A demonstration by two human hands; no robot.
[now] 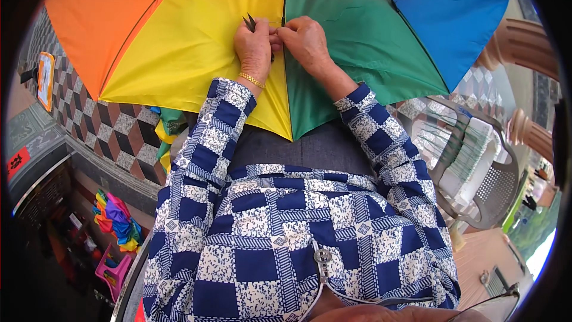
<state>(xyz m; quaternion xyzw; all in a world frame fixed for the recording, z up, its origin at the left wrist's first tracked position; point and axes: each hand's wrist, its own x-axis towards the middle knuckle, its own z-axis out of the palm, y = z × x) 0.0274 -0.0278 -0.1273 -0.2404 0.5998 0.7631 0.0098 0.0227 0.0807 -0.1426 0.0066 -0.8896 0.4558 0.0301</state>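
At the far left a folded bundle of rainbow fabric (117,217) lies on the floor beside a pink stool (114,271), well apart from the work. The open umbrella canopy (196,36) spreads across the person's lap, its panels running orange, yellow, green and blue, with the lower edge draped over the dark trousers (298,146). The left hand (255,48) rests on the yellow panel beside the yellow-green seam, fingers curled closed around a small dark tool (249,22) whose two tips poke up past the knuckles; a gold bracelet (252,80) sits on that wrist. The right hand (305,39) lies just across the seam on the green panel, thumb and forefinger pinched tight together on the fabric or a fine thread there; which, I cannot tell. The cloth looks light, thin and slippery, stiffened only along its dark ribs, so the seam beside a rib seems the surest place to hold. At the right stands a grey plastic chair (482,173).
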